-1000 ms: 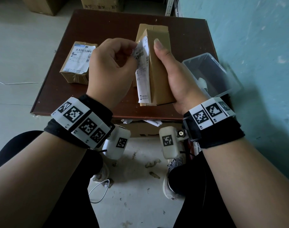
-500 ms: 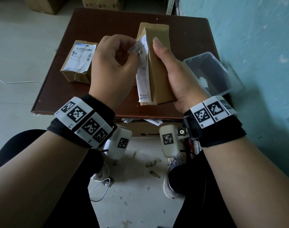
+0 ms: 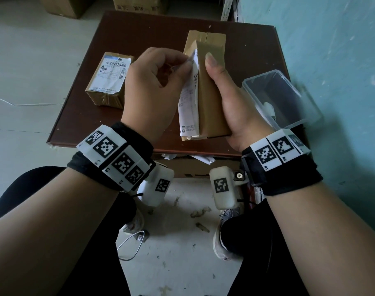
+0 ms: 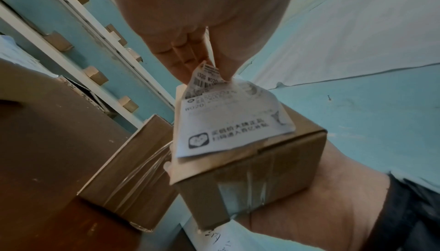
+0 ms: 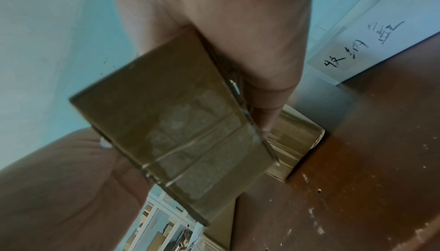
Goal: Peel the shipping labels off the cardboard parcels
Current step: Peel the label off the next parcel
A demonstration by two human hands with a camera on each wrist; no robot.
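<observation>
Nearest to me are my two forearms, each strapped with black bands and white coded marker blocks, reaching out over my dark-clad knees and a scuffed pale floor. My right hand (image 3: 229, 107) is wrapped around a small cardboard parcel (image 3: 210, 97), holding it on edge above the near side of a dark brown table (image 3: 79, 116), thumb laid along its upper face. My left hand (image 3: 152, 90) pinches the top corner of the white shipping label (image 4: 228, 119) between thumb and fingertips; the wrist view shows that corner crumpled and lifted, while the lower part, with its printed logo, looks only partly freed near the box edge. I judge the peel about halfway. The risk from here is tearing: the paper is already bunched at the pinch, and a quick or sideways tug could rip it and leave a strip stuck, or lift cardboard skin with it. The parcel could also twist in my right hand if the pull outruns the grip. Just right of that hand sits a clear plastic tub (image 3: 284, 97). Farther back on the table, to the left, lies a second parcel (image 3: 107, 82) with its label still flat and intact, and directly behind the held box rests a third parcel (image 3: 207, 39). Beyond are more cardboard boxes on the floor and a turquoise wall
</observation>
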